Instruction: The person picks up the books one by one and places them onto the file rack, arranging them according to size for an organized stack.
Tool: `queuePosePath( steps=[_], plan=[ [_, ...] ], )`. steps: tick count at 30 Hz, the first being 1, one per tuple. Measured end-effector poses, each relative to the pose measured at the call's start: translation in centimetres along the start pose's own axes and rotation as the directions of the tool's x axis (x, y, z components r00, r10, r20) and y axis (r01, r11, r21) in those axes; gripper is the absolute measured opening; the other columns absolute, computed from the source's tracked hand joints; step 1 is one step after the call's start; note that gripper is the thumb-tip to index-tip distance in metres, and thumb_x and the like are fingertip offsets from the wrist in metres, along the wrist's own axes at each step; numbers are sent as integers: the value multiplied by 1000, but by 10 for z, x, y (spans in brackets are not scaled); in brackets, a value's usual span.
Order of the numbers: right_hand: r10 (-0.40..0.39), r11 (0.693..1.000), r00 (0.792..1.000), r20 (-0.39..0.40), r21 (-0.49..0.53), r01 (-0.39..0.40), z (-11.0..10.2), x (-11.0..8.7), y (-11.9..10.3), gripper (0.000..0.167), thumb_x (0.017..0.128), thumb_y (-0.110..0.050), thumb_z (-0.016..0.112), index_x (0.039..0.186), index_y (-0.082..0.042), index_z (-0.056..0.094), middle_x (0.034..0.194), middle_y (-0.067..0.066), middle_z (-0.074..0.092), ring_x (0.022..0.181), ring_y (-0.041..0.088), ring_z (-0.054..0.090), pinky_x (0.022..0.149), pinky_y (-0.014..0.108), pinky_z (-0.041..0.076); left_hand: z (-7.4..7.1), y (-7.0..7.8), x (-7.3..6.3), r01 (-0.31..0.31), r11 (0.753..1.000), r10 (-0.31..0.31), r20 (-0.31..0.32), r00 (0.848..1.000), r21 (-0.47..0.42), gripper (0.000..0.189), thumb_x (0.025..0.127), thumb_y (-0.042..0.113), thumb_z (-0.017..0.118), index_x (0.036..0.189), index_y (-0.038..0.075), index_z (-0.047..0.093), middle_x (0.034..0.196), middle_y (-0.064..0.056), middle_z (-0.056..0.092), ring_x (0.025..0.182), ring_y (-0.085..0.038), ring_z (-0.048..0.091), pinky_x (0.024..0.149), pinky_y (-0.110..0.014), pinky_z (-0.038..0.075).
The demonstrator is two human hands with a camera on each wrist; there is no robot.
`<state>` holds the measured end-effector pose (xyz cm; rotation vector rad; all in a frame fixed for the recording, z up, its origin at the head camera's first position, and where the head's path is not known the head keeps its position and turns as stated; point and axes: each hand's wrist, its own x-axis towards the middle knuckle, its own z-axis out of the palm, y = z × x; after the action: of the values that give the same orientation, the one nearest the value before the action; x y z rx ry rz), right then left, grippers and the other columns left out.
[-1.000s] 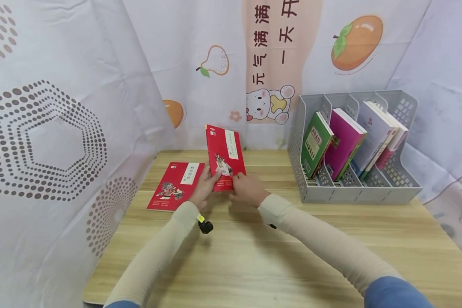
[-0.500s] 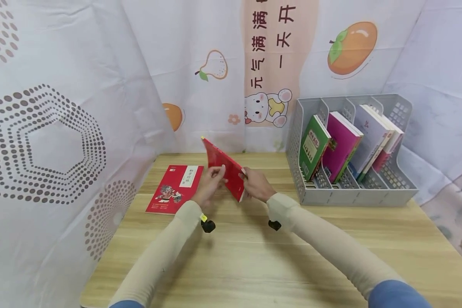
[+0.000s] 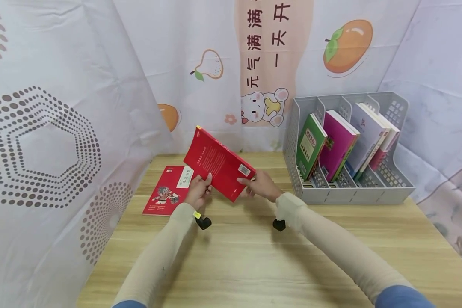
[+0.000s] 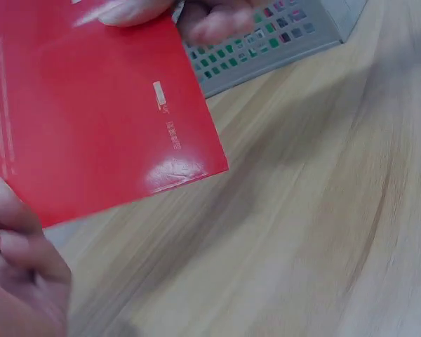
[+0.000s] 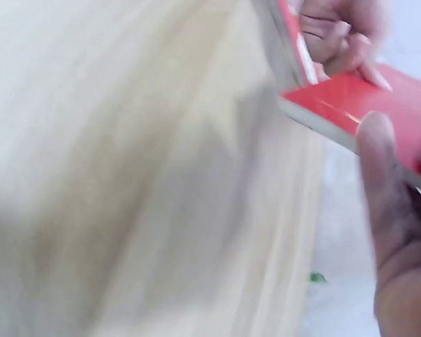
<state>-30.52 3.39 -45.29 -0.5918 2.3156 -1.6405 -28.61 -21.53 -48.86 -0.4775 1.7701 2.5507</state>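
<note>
Both hands hold a thin red book [image 3: 217, 164] above the table, tilted, with its plain back cover and white barcode label towards the head camera. At its lower left edge my left hand [image 3: 198, 191] pinches it, thumb on the cover. On the other side my right hand [image 3: 262, 185] grips the edge near the barcode, the thumb [image 5: 379, 151] lying along the book in the right wrist view. A second red book [image 3: 165, 192], with a white title strip and a drawn figure, lies flat on the table, partly behind my left hand.
A grey file rack [image 3: 354, 196] stands at the back right. Its compartments hold a green book [image 3: 309, 147], a magenta book [image 3: 336, 147] and several pale books [image 3: 367, 141]. Printed curtains [image 3: 200, 25] hang behind the wooden table [image 3: 238, 265].
The held book has been turned over from its illustrated front cover to its back. My right hand has shifted a little to the right; the other red book has stayed in place.
</note>
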Motion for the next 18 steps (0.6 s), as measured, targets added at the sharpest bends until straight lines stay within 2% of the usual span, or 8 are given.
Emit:
queuePosePath(
  steps=[3, 4, 7, 9, 12, 14, 16, 18],
  plan=[
    [8, 991, 999, 39, -137, -3, -17, 4, -8, 29, 100, -28, 69, 112, -1, 71, 78, 9, 72, 61, 31, 68, 59, 48, 59, -2, 1, 2, -75, 997, 75, 4, 997, 23, 15, 104, 21, 63, 109, 10, 54, 85, 2, 62, 56, -6, 47, 53, -17, 37],
    [11, 984, 998, 64, -180, 0, -23, 5, -10, 26, 100, -26, 69, 108, -2, 73, 75, 12, 71, 57, 29, 65, 55, 45, 58, -2, 1, 2, -97, 994, 97, 5, 995, 42, 14, 104, 21, 62, 110, 11, 54, 87, 2, 63, 56, -7, 46, 55, -18, 36],
    [48, 942, 983, 176, -336, 14, -34, 8, -18, 21, 99, -25, 69, 105, -6, 76, 71, 12, 69, 50, 22, 57, 47, 34, 50, -2, 1, 4, -160, 984, 158, 36, 987, 80, 17, 105, 19, 62, 118, 11, 57, 95, 0, 65, 56, -7, 44, 57, -20, 36],
    [87, 909, 965, 248, -417, 26, -38, 9, -21, 25, 97, -28, 71, 111, -8, 74, 78, 8, 72, 56, 16, 59, 52, 28, 49, 1, 0, 5, -192, 977, 186, 72, 980, 95, 20, 105, 18, 62, 123, 9, 58, 97, -1, 65, 59, -8, 43, 60, -22, 37],
    [112, 897, 949, 295, -440, 31, -39, 7, -20, 34, 95, -29, 73, 120, -7, 70, 95, 2, 75, 72, 15, 67, 65, 29, 55, 7, -1, 7, -217, 971, 206, 105, 973, 103, 22, 103, 17, 65, 122, 7, 60, 95, 0, 64, 61, -8, 44, 61, -23, 38],
    [92, 907, 953, 288, -418, 39, -40, 6, -17, 35, 95, -27, 73, 123, -6, 69, 102, 1, 76, 82, 17, 70, 73, 33, 58, 11, -2, 8, -221, 969, 208, 116, 971, 114, 23, 102, 19, 68, 117, 4, 60, 88, 0, 62, 62, -9, 46, 61, -24, 40],
    [65, 918, 961, 270, -395, 49, -41, 4, -13, 33, 96, -24, 72, 123, -6, 70, 103, 2, 76, 82, 19, 71, 75, 36, 58, 13, -1, 9, -212, 966, 196, 118, 974, 146, 26, 100, 24, 70, 115, 5, 60, 85, -1, 60, 63, -11, 50, 62, -26, 43],
    [26, 914, 968, 249, -398, 78, -42, 3, -11, 31, 97, -25, 71, 122, -7, 71, 102, 1, 77, 81, 19, 70, 76, 36, 57, 14, 0, 10, -207, 957, 183, 127, 975, 204, 30, 100, 29, 70, 118, 7, 61, 87, -6, 62, 67, -17, 55, 66, -31, 47]
  ],
)
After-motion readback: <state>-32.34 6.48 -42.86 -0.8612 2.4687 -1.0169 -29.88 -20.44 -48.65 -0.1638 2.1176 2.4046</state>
